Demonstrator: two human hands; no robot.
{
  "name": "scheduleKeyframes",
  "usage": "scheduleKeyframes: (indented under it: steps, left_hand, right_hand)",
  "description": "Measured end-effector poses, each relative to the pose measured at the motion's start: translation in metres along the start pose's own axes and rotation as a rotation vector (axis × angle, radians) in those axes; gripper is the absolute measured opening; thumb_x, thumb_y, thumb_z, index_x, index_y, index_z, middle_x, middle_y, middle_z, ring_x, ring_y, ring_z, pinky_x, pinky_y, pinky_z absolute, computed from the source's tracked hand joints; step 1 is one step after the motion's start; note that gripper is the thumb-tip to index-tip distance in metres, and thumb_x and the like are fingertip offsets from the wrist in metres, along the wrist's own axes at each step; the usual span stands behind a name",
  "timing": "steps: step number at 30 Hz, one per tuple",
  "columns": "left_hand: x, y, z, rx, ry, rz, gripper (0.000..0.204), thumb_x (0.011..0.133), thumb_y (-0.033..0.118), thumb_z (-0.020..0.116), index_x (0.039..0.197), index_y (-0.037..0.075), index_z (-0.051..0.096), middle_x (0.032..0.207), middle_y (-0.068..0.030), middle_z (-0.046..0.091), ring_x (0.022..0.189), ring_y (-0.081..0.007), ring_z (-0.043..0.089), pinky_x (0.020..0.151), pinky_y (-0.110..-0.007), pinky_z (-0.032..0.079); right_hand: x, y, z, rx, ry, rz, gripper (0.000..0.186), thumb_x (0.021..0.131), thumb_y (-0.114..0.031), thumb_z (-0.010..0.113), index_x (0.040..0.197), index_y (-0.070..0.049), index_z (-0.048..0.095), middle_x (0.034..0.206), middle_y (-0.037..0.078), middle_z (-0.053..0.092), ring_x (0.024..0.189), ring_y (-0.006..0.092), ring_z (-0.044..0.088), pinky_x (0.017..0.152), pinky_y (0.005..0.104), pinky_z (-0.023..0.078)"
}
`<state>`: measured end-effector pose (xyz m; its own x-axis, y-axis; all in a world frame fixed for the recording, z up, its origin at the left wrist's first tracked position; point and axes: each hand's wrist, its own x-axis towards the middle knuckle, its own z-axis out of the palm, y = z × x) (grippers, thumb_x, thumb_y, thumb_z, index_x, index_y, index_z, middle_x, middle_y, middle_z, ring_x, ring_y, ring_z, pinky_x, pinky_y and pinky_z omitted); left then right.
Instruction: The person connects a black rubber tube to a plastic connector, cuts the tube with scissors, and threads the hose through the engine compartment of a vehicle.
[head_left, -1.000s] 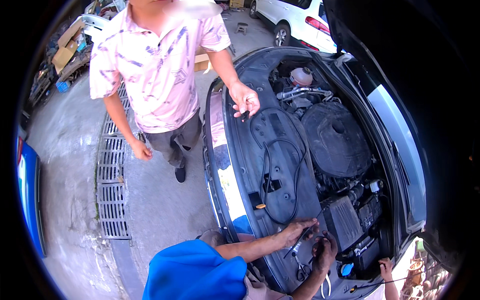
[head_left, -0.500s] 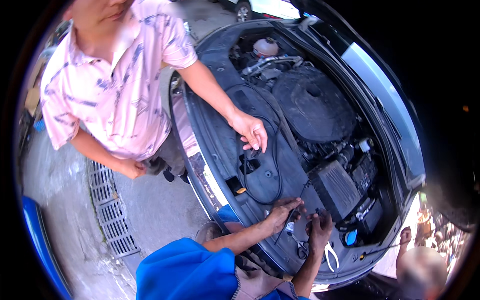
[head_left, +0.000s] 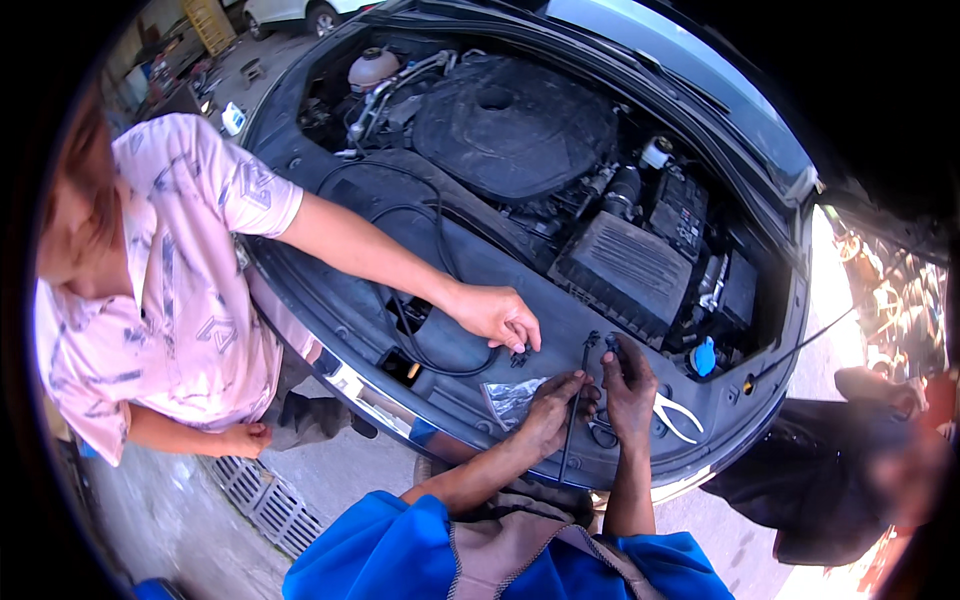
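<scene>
My left hand (head_left: 556,412) is closed round a thin black cable (head_left: 570,445), which stands nearly upright between its fingers with a small dark fitting at the upper end. Beside it, my right hand (head_left: 630,388) pinches a small black connector-like piece (head_left: 613,343); its exact kind is hard to make out. Under my hands is the car's black front panel (head_left: 470,265). A crumpled clear plastic bag (head_left: 508,402) lies left of my left hand. White-handled pliers (head_left: 680,417) rest right of my right wrist. A dark ring-handled tool (head_left: 603,432) is partly hidden between my hands.
A co-worker in a pink shirt (head_left: 215,250) reaches in from the left, their hand (head_left: 500,318) holding a small black part (head_left: 521,355) near a looped black hose (head_left: 440,368). Beyond lie the engine cover (head_left: 515,130) and air filter box (head_left: 625,270). Another person (head_left: 800,470) is at right.
The view has swung, so the car and co-worker sit further left. The co-worker's hand is now closer to mine, over the panel. My hands still hold their pieces; the plastic bag shows more.
</scene>
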<state>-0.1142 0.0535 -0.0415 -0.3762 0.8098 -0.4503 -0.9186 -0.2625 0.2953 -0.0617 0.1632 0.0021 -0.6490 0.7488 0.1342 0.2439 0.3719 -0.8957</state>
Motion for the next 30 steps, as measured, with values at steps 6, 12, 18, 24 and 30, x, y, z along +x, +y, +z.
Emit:
scheduleKeyframes:
  steps: [6,12,18,24,30]
  left_hand:
    - [0.006,-0.003,0.001,-0.010,0.107,-0.079,0.018,0.100,0.024,0.048,0.098,0.009,0.059,0.079,-0.0012,0.060,0.068,-0.0129,0.057,0.063,-0.024,0.046]
    - [0.010,-0.001,0.003,-0.072,0.124,-0.115,0.018,0.101,0.024,0.046,0.098,0.010,0.058,0.080,-0.0002,0.059,0.069,-0.0120,0.055,0.063,-0.024,0.046]
    - [0.010,0.003,0.004,-0.077,0.114,-0.139,0.019,0.102,0.024,0.045,0.098,0.009,0.058,0.080,-0.0001,0.059,0.068,-0.0120,0.055,0.062,-0.024,0.047]
    - [0.010,0.007,0.004,-0.154,0.084,-0.182,0.019,0.102,0.022,0.045,0.098,0.007,0.057,0.080,-0.0008,0.058,0.068,-0.0122,0.055,0.061,-0.023,0.048]
    - [0.017,0.011,-0.009,-0.382,-0.081,-0.268,0.022,0.102,0.022,0.045,0.099,0.003,0.056,0.082,-0.0025,0.056,0.071,-0.0115,0.052,0.060,-0.023,0.046]
  right_hand:
    - [-0.002,0.011,-0.003,-0.087,-0.019,0.022,0.032,0.093,-0.012,0.061,0.122,0.003,0.059,0.093,0.010,0.065,0.069,0.0105,0.057,0.061,0.0258,0.048]
    - [-0.004,0.013,-0.004,-0.157,-0.023,-0.007,0.031,0.091,-0.008,0.060,0.121,0.000,0.060,0.093,0.013,0.067,0.072,0.0119,0.060,0.064,0.0279,0.050]
    - [-0.004,0.005,-0.006,-0.133,-0.068,0.130,0.031,0.090,-0.007,0.060,0.119,0.002,0.059,0.087,0.018,0.067,0.077,0.0234,0.066,0.069,0.0336,0.052]
    - [-0.005,0.014,-0.005,-0.215,-0.085,0.045,0.033,0.087,-0.006,0.063,0.118,0.004,0.059,0.080,0.016,0.065,0.070,0.0222,0.065,0.066,0.0339,0.052]
    - [-0.005,0.015,-0.007,-0.218,-0.089,0.093,0.035,0.084,-0.003,0.065,0.118,0.003,0.058,0.080,0.015,0.065,0.070,0.0224,0.065,0.066,0.0326,0.052]
